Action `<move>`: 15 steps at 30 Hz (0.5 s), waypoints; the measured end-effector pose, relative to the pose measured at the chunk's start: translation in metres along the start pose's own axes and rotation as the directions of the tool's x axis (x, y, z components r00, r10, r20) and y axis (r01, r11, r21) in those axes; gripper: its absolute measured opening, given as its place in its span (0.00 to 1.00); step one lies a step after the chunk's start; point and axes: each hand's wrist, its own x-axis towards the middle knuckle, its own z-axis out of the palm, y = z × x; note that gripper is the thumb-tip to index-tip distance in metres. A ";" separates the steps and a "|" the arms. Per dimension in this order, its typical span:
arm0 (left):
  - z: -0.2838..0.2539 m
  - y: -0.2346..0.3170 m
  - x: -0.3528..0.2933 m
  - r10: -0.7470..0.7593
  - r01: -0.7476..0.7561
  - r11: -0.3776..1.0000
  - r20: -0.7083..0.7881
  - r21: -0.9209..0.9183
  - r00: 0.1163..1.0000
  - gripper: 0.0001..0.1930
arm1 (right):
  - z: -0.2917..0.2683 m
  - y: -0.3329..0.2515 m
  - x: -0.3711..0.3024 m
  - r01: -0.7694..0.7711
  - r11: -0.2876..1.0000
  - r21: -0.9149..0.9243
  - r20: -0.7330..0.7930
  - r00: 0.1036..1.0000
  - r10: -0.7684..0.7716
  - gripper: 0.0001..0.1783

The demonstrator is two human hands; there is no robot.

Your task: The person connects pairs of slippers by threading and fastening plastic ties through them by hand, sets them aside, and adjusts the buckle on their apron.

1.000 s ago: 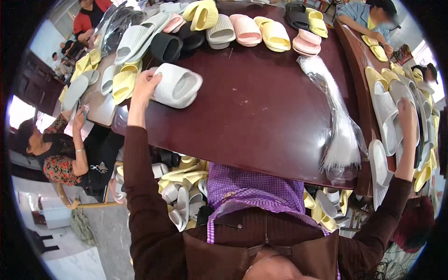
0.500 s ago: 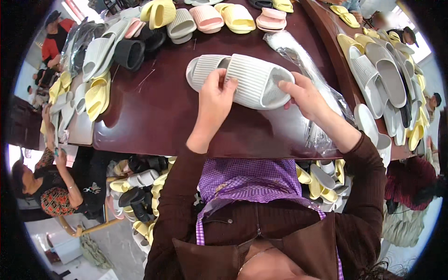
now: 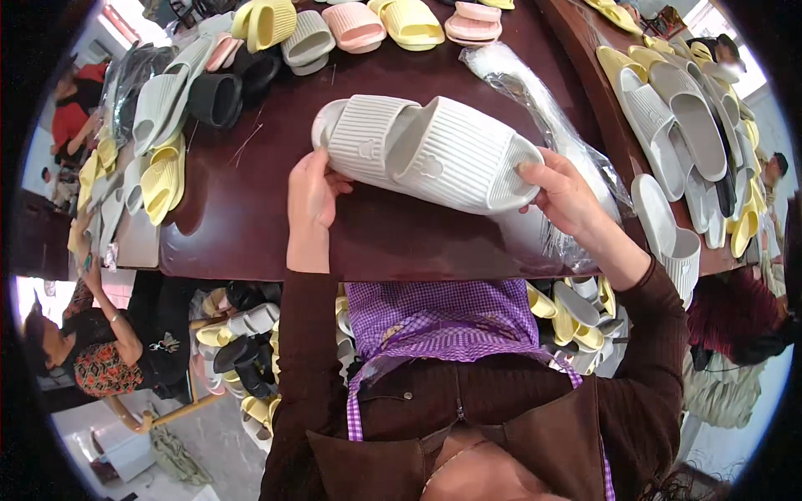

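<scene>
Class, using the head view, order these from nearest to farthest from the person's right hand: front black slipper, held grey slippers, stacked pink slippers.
1. Held grey slippers: touching the right hand.
2. Stacked pink slippers: beyond it, top centre.
3. Front black slipper: farthest, upper left.

The right hand (image 3: 561,190) has its fingertips hidden behind the grey slippers (image 3: 455,154), one partly covering the other. A yellow slipper (image 3: 499,3) along the counter's (image 3: 418,255) far edge is cut off by the view's top; a distant person's head (image 3: 728,57) is blurred.
</scene>
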 end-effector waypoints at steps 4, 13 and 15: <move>-0.012 0.002 0.017 0.103 -0.096 0.991 -0.076 0.089 0.992 0.12 | 0.003 0.009 -0.008 -0.069 0.995 -0.077 -0.005 0.998 0.068 0.19; -0.027 0.015 0.030 0.255 -0.219 0.966 -0.374 0.136 0.891 0.11 | -0.001 0.030 -0.029 -0.068 0.987 -0.145 0.002 0.998 0.069 0.20; -0.062 0.025 0.034 0.263 -0.234 0.965 -0.353 0.123 0.898 0.11 | -0.016 0.031 -0.032 0.010 0.962 -0.271 -0.016 1.000 -0.015 0.22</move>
